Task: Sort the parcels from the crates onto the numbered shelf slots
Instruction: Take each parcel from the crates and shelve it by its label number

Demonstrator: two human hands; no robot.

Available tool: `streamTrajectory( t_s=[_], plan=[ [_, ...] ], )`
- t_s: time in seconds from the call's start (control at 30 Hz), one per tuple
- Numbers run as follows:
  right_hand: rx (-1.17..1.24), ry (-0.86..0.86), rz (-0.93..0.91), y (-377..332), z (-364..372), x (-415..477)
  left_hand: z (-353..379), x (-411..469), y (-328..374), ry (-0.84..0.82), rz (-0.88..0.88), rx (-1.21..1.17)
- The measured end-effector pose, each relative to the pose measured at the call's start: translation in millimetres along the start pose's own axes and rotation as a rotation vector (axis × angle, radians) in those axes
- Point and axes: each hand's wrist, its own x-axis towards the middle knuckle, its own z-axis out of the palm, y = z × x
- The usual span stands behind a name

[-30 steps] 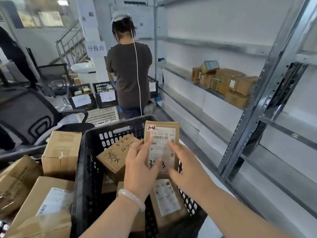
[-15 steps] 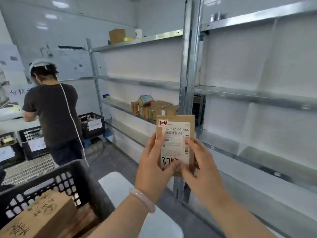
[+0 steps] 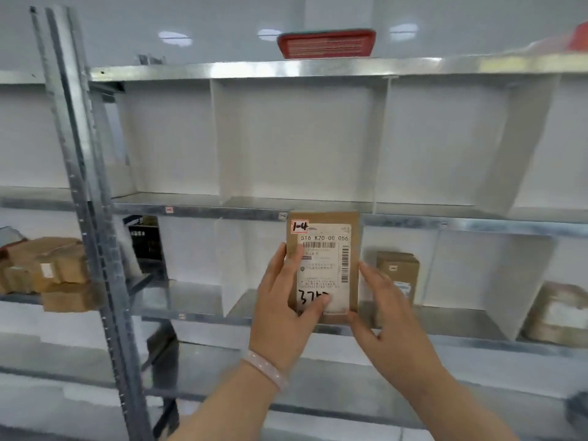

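A flat brown parcel [image 3: 323,259] stands upright in front of the metal shelf [image 3: 222,210]. It bears a white shipping label, a red-edged tag marked 1-4 and handwritten digits. My left hand [image 3: 283,313] grips its left edge, with the thumb on the label. My right hand [image 3: 388,319] holds its right edge and lower corner. The parcel is level with the middle row of slots, which white dividers separate. Small number tags on the shelf edges are too blurred to read.
A brown box [image 3: 399,268] stands in the slot behind my right hand, and a wrapped parcel [image 3: 560,313] lies further right. Several boxes [image 3: 47,272] are piled on the left bay beyond the steel post [image 3: 89,202]. A red tray [image 3: 326,43] sits on top.
The view swung right, from the crate and the other person to face the shelf slots. Both hands carried the parcel up in front of the middle shelf.
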Motion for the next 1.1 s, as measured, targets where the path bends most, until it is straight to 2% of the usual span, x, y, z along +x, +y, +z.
streamTrajectory(
  t_s=[0.17, 0.4, 0.77, 1.1],
  plan=[
    [-0.243, 0.086, 0.124, 63, -80, -10, 113, 26, 14, -0.126, 0.072, -0.098],
    [-0.48, 0.169, 0.275, 125, -153, -18, 238, 55, 28, -0.272, 0.154, -0.309],
    [-0.683, 0.297, 0.418, 201, -208, 27, 389, 128, 36, -0.384, 0.278, -0.503],
    [-0.763, 0.329, 0.496, 291, -234, 52, 500, 164, 33, -0.42, 0.335, -0.513]
  ],
)
